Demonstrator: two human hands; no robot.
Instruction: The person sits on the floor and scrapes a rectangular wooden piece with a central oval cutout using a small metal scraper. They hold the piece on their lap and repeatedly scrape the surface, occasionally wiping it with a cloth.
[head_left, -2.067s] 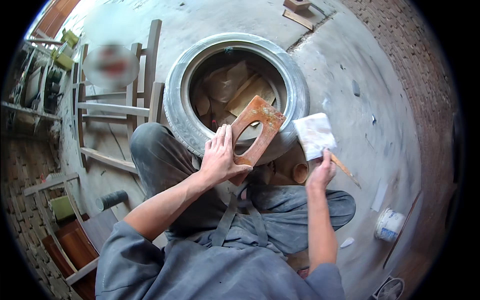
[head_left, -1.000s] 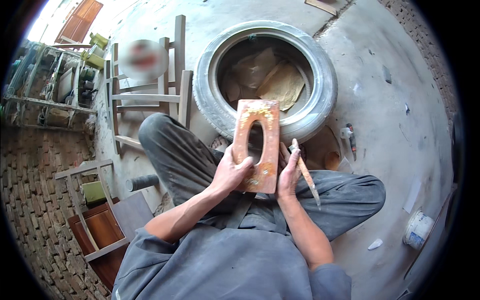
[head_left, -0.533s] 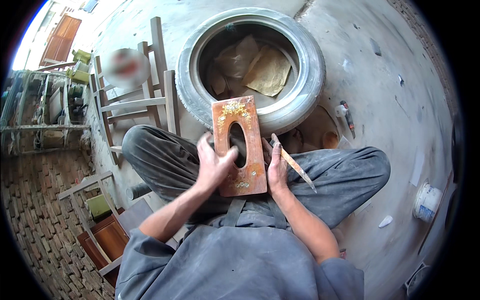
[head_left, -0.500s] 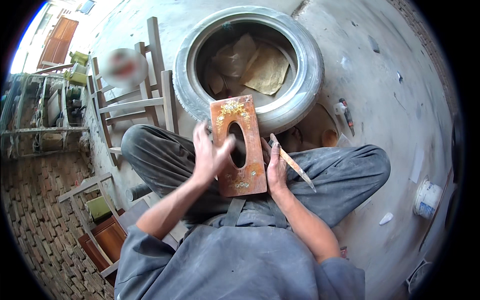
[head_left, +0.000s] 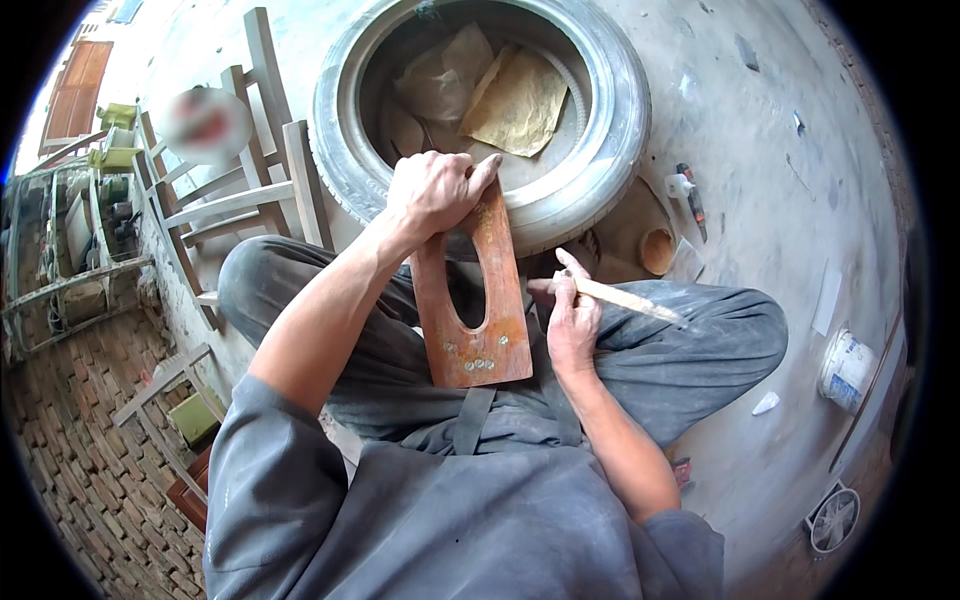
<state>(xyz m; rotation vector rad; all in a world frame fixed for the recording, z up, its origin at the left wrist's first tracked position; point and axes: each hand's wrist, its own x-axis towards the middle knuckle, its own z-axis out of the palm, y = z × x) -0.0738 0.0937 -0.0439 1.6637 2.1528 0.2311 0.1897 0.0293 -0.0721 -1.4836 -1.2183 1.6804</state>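
The left hand has moved from the side of the wooden panel to its far end, fingers bunched together; whether they grip, I cannot tell. The panel, with an oval hole, lies above the lap. The right hand, one finger spread, pinches a slim stick. Ahead, a tyre contains a yellowish sheet and a crumpled bag. The contents of the white bucket are hidden.

A tyre lies just beyond the board, paper inside; left of the tyre stands a frame; right, on the floor, a bucket.
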